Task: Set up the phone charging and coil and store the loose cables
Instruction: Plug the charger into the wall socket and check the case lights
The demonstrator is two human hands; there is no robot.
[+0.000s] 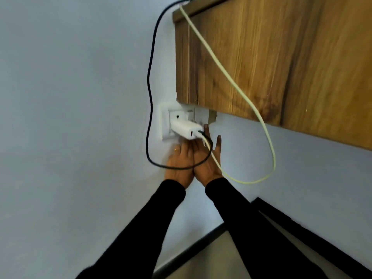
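Observation:
A white charger block (184,129) sits plugged into a white wall socket (167,120) below a wooden cabinet. A black cable (150,83) and a pale white cable (231,81) both run from the charger's ports, loop down and climb to the cabinet's top. My left hand (179,164) lies just under the charger with fingers reaching up to it. My right hand (209,158) is beside it, fingers straight, one fingertip at the cable plugs. Both cable loops cross over my hands. Whether my left fingers grip the charger is hidden.
The wooden cabinet (281,57) hangs on the pale wall (70,97) right above the socket. A dark skirting board (302,228) and a beige floor (211,258) lie below. Both my sleeves are black.

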